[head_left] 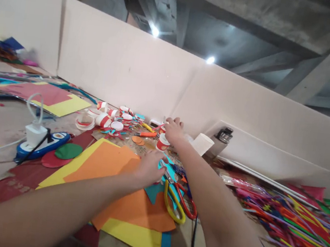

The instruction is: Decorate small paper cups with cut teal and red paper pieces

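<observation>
My left hand (152, 167) is over the orange paper (108, 164), its fingers curled near blue paper pieces (170, 168) and the blades of a pair of scissors with one yellow and one red handle (175, 203). What its fingertips hold, if anything, is too small to tell. Farther back, my right hand (175, 129) reaches to a red and white paper cup (162, 129), partly hidden behind the fingers. A second red and white cup (163, 142) stands just in front of that hand. Whether the right fingers grip the rear cup is unclear.
Several small cups (104, 120) lie at the back left, by an orange-handled tool (148, 134). A blue power strip (43, 146) is on the left. A white cup (202, 144), a bottle (221, 140) and colourful pipe cleaners (299, 228) are on the right. White panels (125, 58) stand behind.
</observation>
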{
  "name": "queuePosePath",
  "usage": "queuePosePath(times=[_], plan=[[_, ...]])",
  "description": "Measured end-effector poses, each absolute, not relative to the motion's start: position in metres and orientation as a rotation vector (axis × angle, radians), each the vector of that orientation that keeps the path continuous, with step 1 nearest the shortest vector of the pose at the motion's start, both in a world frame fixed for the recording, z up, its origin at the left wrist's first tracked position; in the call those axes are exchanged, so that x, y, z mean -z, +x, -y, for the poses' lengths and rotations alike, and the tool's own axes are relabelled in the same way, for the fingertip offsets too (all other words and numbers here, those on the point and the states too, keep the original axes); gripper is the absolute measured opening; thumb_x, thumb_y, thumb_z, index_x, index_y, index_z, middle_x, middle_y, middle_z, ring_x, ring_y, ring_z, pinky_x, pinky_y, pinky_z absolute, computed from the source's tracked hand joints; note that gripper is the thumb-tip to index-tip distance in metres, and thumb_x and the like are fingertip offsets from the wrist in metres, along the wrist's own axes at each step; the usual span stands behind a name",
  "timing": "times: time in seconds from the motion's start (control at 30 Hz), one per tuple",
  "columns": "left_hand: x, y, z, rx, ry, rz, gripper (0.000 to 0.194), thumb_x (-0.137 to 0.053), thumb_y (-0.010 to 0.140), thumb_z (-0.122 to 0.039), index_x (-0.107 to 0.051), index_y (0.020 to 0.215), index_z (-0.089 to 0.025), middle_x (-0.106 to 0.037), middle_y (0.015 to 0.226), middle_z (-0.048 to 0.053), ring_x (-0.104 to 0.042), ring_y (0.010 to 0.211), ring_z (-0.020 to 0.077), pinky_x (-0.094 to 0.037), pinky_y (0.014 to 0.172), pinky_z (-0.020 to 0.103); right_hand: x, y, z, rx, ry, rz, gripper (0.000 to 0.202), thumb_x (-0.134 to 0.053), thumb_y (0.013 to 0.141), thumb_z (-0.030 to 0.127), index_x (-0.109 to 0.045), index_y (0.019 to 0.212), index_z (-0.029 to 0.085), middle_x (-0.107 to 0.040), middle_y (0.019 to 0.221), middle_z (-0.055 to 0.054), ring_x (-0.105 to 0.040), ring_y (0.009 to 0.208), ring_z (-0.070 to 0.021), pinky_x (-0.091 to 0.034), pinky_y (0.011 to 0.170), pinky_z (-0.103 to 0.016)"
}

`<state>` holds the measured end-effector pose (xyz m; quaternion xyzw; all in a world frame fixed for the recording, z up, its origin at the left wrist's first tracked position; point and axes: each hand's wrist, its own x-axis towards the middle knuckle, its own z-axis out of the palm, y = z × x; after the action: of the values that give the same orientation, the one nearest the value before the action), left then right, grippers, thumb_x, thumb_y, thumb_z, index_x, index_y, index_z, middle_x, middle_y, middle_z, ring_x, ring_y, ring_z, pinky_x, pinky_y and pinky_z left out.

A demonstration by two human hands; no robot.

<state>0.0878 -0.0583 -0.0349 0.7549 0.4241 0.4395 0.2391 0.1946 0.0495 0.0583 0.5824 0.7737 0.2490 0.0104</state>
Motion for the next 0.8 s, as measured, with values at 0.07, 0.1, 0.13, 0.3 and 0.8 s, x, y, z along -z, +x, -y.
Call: queuePosePath(times=[0.07, 0.1, 0.13, 0.3, 0.8], plan=[[0.035, 0.091, 0.066, -1.264, 2.071, -1.107, 0.017, -0.058, 0.073, -0.014, -0.067, 0.086, -0.021, -0.065, 0.104, 0.008, -0.053, 0.104, 0.0267, -0.036, 0.093, 0.042, -0.054, 0.188, -0.068, -0.742, 1.824, -2.395, 0.033, -0.044, 0.087, 0.017, -0.071, 0.105, 0.018, -0.045, 0.139, -0.012, -0.034, 0.121, -0.0328, -0.030, 0.094, -0.046], [0.034, 0.092, 0.070, -1.276, 2.083, -1.080, 0.016, -0.058, 0.073, -0.014, -0.067, 0.085, -0.021, -0.064, 0.105, 0.008, -0.051, 0.106, 0.0270, -0.034, 0.093, 0.043, -0.052, 0.185, -0.077, -0.727, 1.832, -2.383, 0.032, -0.045, 0.087, 0.019, -0.072, 0.105, 0.018, -0.045, 0.139, -0.012, -0.033, 0.123, -0.0337, -0.029, 0.096, -0.047], [0.031, 0.093, 0.074, -1.278, 2.083, -1.072, 0.014, -0.059, 0.073, -0.014, -0.066, 0.083, -0.022, -0.063, 0.104, 0.008, -0.051, 0.106, 0.0272, -0.033, 0.093, 0.043, -0.049, 0.182, -0.085, -0.709, 1.842, -2.368, 0.031, -0.045, 0.088, 0.022, -0.072, 0.104, 0.018, -0.045, 0.140, -0.011, -0.032, 0.125, -0.0346, -0.027, 0.098, -0.049], [0.019, 0.090, 0.087, -1.122, 2.078, -1.009, 0.011, -0.060, 0.073, -0.016, -0.063, 0.082, -0.020, -0.063, 0.105, 0.009, -0.048, 0.106, 0.0280, -0.032, 0.091, 0.045, -0.037, 0.169, -0.116, -0.607, 1.877, -2.287, 0.032, -0.052, 0.086, 0.036, -0.074, 0.103, 0.019, -0.048, 0.137, -0.013, -0.028, 0.131, -0.0387, -0.020, 0.105, -0.055], [0.024, 0.092, 0.080, -1.155, 1.954, -1.076, 0.010, -0.060, 0.071, -0.016, -0.063, 0.078, -0.023, -0.062, 0.102, 0.009, -0.047, 0.107, 0.0300, -0.033, 0.091, 0.048, -0.044, 0.164, -0.124, -0.461, 2.124, -2.396, 0.035, -0.055, 0.084, 0.028, -0.067, 0.113, 0.014, -0.061, 0.122, -0.017, -0.042, 0.124, -0.0339, -0.023, 0.104, -0.055]])
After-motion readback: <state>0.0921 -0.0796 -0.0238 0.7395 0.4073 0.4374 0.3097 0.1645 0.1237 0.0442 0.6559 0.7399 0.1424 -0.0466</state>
